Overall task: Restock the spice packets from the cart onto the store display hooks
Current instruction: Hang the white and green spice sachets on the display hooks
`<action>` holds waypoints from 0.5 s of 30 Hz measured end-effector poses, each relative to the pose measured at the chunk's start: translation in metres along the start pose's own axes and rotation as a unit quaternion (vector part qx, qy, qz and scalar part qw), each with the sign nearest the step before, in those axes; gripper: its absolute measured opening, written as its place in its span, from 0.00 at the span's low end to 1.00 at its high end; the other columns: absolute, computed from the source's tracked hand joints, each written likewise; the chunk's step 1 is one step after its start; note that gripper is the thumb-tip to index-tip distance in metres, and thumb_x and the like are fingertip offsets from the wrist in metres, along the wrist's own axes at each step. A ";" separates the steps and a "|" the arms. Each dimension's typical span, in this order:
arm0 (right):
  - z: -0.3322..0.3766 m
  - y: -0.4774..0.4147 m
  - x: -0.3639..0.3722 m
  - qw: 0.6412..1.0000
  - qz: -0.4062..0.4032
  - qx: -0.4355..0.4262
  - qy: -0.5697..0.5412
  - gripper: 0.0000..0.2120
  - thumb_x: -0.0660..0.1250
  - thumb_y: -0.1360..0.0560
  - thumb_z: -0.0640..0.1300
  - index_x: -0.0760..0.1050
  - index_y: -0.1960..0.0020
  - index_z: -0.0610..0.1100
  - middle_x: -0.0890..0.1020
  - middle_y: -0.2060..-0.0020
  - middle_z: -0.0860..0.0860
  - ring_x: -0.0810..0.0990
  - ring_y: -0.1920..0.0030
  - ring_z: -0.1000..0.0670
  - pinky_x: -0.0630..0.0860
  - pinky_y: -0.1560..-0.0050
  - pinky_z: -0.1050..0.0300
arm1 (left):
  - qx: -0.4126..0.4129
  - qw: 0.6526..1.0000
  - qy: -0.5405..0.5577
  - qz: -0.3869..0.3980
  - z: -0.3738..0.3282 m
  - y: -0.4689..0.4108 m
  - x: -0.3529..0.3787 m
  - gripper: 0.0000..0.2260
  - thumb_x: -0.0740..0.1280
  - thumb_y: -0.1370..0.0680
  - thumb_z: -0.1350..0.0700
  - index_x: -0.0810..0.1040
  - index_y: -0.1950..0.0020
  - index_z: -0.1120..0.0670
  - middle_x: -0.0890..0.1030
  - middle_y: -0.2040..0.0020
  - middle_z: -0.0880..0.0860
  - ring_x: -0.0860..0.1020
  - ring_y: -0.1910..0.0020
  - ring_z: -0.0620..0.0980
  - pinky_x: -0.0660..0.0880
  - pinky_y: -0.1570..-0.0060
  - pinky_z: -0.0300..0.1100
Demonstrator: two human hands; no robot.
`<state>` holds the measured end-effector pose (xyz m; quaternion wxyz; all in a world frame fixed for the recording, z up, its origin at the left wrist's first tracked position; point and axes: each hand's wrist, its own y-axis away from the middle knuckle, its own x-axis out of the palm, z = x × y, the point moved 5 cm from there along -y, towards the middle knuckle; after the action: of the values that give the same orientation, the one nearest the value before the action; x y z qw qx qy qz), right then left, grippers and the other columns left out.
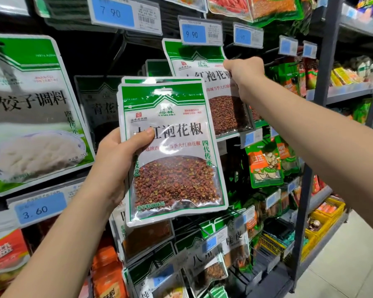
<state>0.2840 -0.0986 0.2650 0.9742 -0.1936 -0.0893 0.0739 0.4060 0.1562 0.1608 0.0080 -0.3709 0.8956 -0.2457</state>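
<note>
left hand (116, 162) grips spare sichuan pepper packets (172, 151). right hand (244, 72) pinches one hanging packet (224, 112); next, seat its hole on the hook.

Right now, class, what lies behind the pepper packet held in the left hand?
Behind the front packet in the left hand, a second packet shows only its top edge. The rest of it, and any more behind, are covered.

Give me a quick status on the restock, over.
Left hand grips a packet stack. Right hand grips the hung packet at its top corner. Price tag overlaps that packet's top edge.
</note>
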 end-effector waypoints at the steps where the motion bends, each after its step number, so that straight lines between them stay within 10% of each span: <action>1: 0.003 -0.001 0.000 1.000 0.005 0.001 0.008 0.11 0.69 0.29 0.41 0.72 0.51 0.39 0.82 0.50 0.42 0.82 0.52 0.45 0.81 0.50 0.42 | 0.003 1.000 -0.002 -0.002 -0.001 0.000 -0.001 0.09 0.69 0.25 0.61 0.79 0.45 0.58 0.85 0.52 0.51 0.83 0.54 0.44 0.77 0.58 0.31; 4: 0.008 -0.004 0.001 1.000 0.024 -0.006 0.018 0.09 0.68 0.26 0.39 0.67 0.54 0.44 0.76 0.55 0.47 0.76 0.57 0.49 0.77 0.59 0.55 | 0.005 1.000 -0.008 -0.002 -0.002 -0.001 -0.002 0.10 0.69 0.25 0.61 0.78 0.44 0.58 0.85 0.51 0.53 0.83 0.54 0.45 0.78 0.56 0.32; 15: -0.011 0.002 0.032 0.983 -0.038 -0.053 0.172 0.11 0.65 0.23 0.49 0.78 0.53 0.40 0.81 0.52 0.45 0.79 0.52 0.43 0.70 0.57 0.57 | 0.004 1.000 -0.011 -0.013 -0.001 0.001 -0.005 0.06 0.68 0.24 0.62 0.78 0.48 0.57 0.85 0.56 0.49 0.83 0.58 0.42 0.76 0.61 0.28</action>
<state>0.3167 -0.0948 0.2584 0.9654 -0.2517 0.0686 -0.0025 0.4090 0.1609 0.1608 0.0163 -0.3852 0.8895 -0.2455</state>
